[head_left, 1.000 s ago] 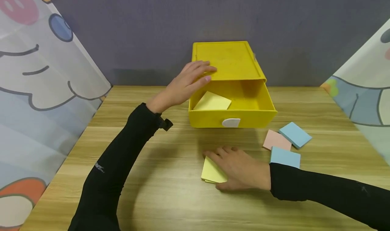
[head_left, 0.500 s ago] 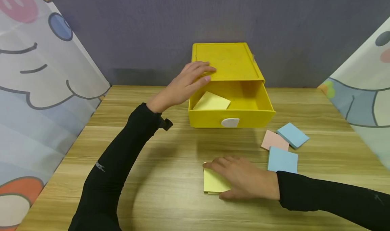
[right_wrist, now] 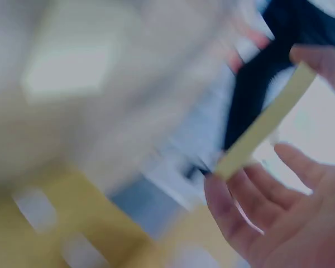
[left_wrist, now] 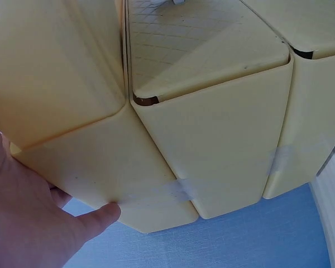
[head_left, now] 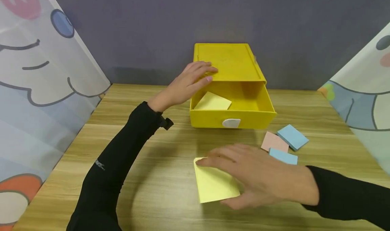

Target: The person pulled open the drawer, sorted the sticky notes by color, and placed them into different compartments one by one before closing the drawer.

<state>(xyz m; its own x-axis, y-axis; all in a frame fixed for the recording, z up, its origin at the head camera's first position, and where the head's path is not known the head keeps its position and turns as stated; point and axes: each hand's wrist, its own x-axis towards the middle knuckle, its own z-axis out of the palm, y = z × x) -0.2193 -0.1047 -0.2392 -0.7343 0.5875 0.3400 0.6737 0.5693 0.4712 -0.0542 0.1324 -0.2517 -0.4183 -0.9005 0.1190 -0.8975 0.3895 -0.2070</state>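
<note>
My right hand (head_left: 262,177) grips a pad of yellow sticky notes (head_left: 214,185) by its edges, thumb on the near side and fingers on the far side. In the right wrist view the pad (right_wrist: 268,120) shows its thick edge between thumb and fingers. My left hand (head_left: 186,84) rests on the left side of a yellow drawer box (head_left: 228,60), fingers lying over its top. The box's drawer (head_left: 207,119) is pulled out, with a white knob on its front. Inside the drawer, at the left, lies another yellow pad (head_left: 213,101).
Right of the drawer, a pink pad (head_left: 274,141) and two blue pads (head_left: 293,137) lie close together on the wooden table (head_left: 158,197). My right hand partly covers the nearer blue one (head_left: 283,156). A grey wall (head_left: 146,35) stands right behind the box.
My right hand has picked the yellow pad up from the table and raised it toward the camera, after sliding it slightly nearer. The left hand has stayed on the box.
</note>
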